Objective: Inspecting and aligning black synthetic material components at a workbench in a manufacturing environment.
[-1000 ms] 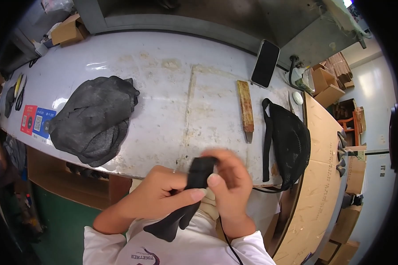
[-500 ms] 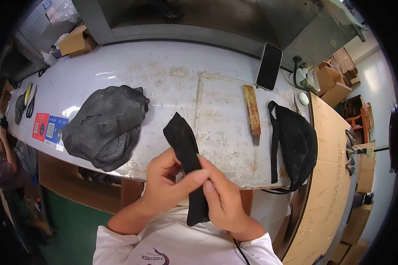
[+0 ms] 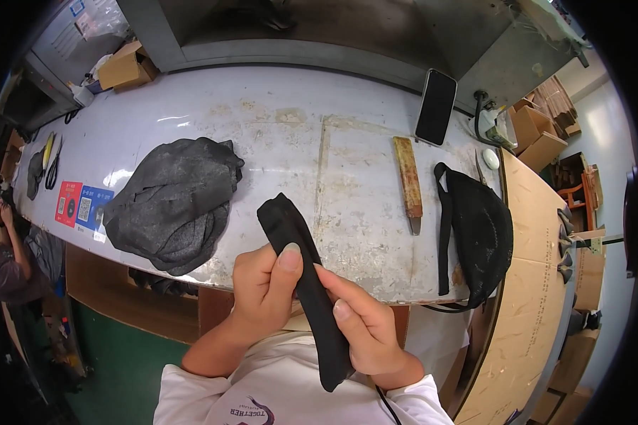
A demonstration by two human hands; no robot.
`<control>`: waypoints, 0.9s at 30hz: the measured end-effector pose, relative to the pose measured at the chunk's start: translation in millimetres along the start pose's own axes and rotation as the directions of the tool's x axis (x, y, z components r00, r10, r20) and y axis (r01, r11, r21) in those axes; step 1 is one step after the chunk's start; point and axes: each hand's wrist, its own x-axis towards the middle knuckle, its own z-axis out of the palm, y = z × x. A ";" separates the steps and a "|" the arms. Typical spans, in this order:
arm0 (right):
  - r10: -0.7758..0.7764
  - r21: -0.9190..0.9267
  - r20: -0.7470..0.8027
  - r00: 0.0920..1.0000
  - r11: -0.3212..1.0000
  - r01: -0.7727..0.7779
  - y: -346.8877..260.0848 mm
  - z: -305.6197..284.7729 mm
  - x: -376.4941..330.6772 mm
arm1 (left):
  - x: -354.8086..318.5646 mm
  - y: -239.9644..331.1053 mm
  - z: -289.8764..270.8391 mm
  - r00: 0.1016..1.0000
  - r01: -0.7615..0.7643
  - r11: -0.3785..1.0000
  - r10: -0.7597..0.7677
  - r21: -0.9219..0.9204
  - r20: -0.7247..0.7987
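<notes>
A long, flat strip of black fabric [image 3: 315, 306] is in both my hands, slanting in front of my shirt above the table's near edge. My left hand [image 3: 261, 292] grips its upper part, the thumb lying on top and the fingers beneath. Lower down, my right hand [image 3: 370, 333] pinches the strip's right edge between thumb and fingers. The far end looks folded or cut square; the near end hangs toward my body. To the left lies a crumpled heap of dark grey cloth [image 3: 170, 205].
On the white table [image 3: 276, 156] are a worn hand blade [image 3: 407, 177], a black cloth item with a strap [image 3: 480, 241], a propped phone [image 3: 436, 108] and scissors [image 3: 53, 166]. Cardboard [image 3: 517, 304] covers the right side. Another person [image 3: 14, 265] is at the far left.
The strip has slid down toward my body, and its far end is lower. My left thumb has moved from near the right hand up onto the strip's upper part.
</notes>
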 end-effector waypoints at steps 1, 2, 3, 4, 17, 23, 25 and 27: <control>-0.036 -0.043 -0.004 0.999 0.998 0.036 -1.3 -1.0 2.1 | -2.2 0.0 4.0 0.993 0.115 0.975 -0.120 -0.190 -0.017; -0.072 -0.086 -0.010 0.997 0.994 0.071 -2.2 -1.5 4.1 | -4.5 0.9 9.6 0.993 0.116 0.975 -0.121 -0.189 -0.013; -0.073 -0.085 -0.014 0.997 0.994 0.071 -2.8 -3.4 5.7 | -7.0 2.4 16.6 0.980 0.196 0.919 -0.198 -0.341 0.032; -0.047 -0.069 -0.011 0.999 0.997 0.046 -3.3 -6.5 7.0 | -9.7 3.5 19.9 0.960 0.274 0.834 -0.265 -0.480 0.088; 0.076 -0.076 0.047 0.996 0.994 -0.073 -4.1 -8.8 3.6 | 12.3 -0.8 -20.0 0.997 0.050 0.988 -0.041 0.144 -0.070; -0.125 -0.275 0.017 0.992 0.953 0.125 -1.3 -9.2 10.3 | 7.9 3.0 3.1 0.953 0.243 0.824 -0.302 -0.511 -0.033; -0.232 -0.382 -0.004 0.973 0.899 0.213 -2.5 -12.3 12.5 | -2.8 -9.1 6.2 0.933 0.339 0.653 -0.328 -0.677 0.150; -0.211 -0.462 0.010 0.977 0.866 0.192 -5.3 -19.3 14.4 | -11.2 -11.6 18.8 0.898 0.422 0.653 -0.398 -0.629 0.189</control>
